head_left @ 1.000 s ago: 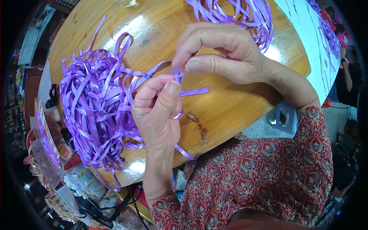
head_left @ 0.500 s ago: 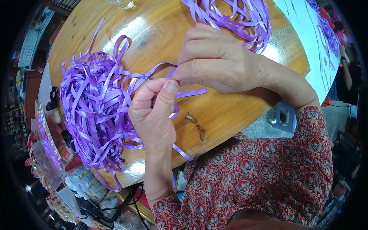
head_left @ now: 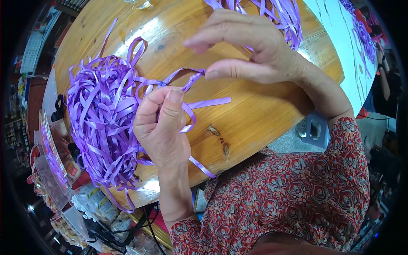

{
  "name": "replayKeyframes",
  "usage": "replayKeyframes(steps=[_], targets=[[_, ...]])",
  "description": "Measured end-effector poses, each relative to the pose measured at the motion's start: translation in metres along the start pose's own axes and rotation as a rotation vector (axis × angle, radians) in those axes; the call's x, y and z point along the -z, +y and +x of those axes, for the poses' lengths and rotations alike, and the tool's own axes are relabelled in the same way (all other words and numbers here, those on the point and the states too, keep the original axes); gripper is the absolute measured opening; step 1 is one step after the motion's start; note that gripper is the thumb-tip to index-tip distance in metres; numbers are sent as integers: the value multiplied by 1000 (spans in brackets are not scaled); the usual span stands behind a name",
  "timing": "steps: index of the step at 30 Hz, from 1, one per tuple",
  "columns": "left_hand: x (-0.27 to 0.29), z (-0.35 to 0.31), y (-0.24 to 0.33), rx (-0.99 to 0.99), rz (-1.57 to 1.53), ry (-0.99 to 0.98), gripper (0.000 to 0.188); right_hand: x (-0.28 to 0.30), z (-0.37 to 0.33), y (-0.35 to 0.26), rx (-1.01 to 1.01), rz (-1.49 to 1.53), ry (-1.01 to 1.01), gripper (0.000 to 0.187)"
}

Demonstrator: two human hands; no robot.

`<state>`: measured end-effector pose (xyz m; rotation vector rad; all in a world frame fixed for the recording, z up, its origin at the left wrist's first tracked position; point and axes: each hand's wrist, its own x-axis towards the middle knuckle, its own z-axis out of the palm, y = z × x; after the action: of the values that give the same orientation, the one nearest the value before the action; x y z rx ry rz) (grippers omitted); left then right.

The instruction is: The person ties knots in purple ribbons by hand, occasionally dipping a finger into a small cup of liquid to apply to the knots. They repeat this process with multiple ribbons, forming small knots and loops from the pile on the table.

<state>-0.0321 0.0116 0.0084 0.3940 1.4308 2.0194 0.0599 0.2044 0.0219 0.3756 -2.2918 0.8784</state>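
My left hand (head_left: 163, 127) is closed around a strand of purple ribbon (head_left: 204, 103), thumb pressed on top, above the round wooden table (head_left: 250, 114). The strand loops out from a big tangled pile of purple ribbon (head_left: 102, 119) at the left of the table. My right hand (head_left: 250, 49) hovers just above and to the right, fingers spread and curved, its thumb tip touching the twisted end of the ribbon near the left hand. I see nothing gripped in the right hand.
A second heap of purple ribbon (head_left: 276, 12) lies at the table's far edge behind my right hand. Packets and bags (head_left: 85, 204) crowd the floor at lower left. A white surface with more ribbon (head_left: 352, 38) runs along the right.
My right hand has lifted off the ribbon and opened its fingers. The left hand keeps its hold, and the ribbon's free end now sticks out to the right.
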Motion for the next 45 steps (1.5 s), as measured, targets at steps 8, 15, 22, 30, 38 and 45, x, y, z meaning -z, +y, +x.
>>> replayKeyframes(steps=[8, 15, 22, 30, 38, 45], targets=[[-2, 0, -5, 15, 15, -29, 7, -7, -1, -5, 138, -142, -15, 35], [-5, 1, -2, -97, 155, -41, 7, -1, -3, -2, 219, -308, -83, 13], [-2, -1, -1, -77, 72, -80, 4, -12, -6, 1, 44, -21, -49, 24], [-31, -29, 19, -459, 27, -210, 11, -37, -4, -34, -154, 730, -234, 66], [-8, -7, 79, -449, -406, -228, 23, -15, -3, -13, -390, 1177, -559, 32], [34, 1, 75, -654, 70, 87, 19, 24, 2, 7, -475, 704, -188, 20]])
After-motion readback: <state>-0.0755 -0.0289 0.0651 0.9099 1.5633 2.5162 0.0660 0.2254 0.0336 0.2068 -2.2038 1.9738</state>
